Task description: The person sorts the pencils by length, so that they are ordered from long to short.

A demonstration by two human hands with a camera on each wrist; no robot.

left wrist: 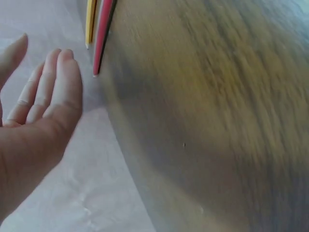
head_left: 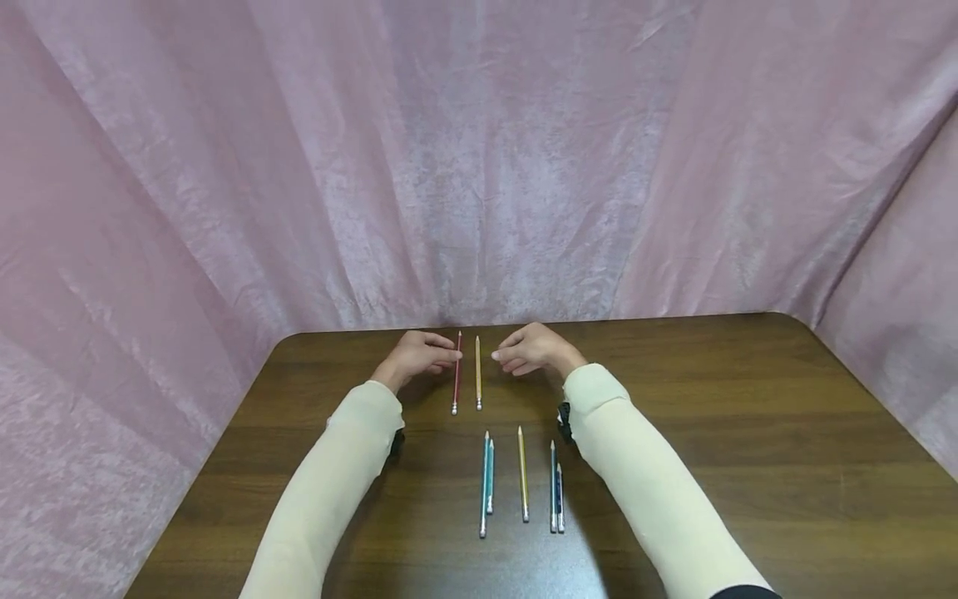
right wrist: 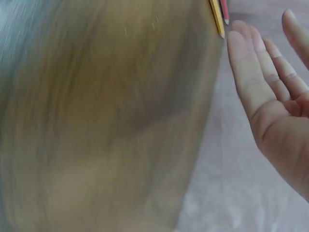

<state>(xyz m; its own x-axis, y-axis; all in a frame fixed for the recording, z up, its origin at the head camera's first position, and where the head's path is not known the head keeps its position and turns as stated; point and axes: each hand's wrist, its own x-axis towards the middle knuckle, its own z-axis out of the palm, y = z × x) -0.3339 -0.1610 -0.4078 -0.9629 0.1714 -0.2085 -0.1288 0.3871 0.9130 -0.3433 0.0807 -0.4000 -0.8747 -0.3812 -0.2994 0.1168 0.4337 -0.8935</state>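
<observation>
Near the table's far edge, a red pencil (head_left: 455, 391) and an orange-yellow pencil (head_left: 478, 374) lie side by side, tips away from me, eraser ends toward me. My left hand (head_left: 421, 356) is just left of the red pencil, its fingertips overlapping the shaft in the head view. In the left wrist view its fingers (left wrist: 67, 79) extend with the thumb apart, and nothing shows between them. To the right of the orange-yellow pencil is my right hand (head_left: 537, 349), a small gap away. Its fingers (right wrist: 246, 63) are extended in the right wrist view, thumb separate, holding nothing.
Closer to me lie two teal pencils (head_left: 484, 491) together, a yellow pencil (head_left: 523, 478) in the middle, and two dark blue pencils (head_left: 553, 491) by the right forearm. The brown wooden table (head_left: 748, 433) ends at a pink curtain (head_left: 479, 166) behind.
</observation>
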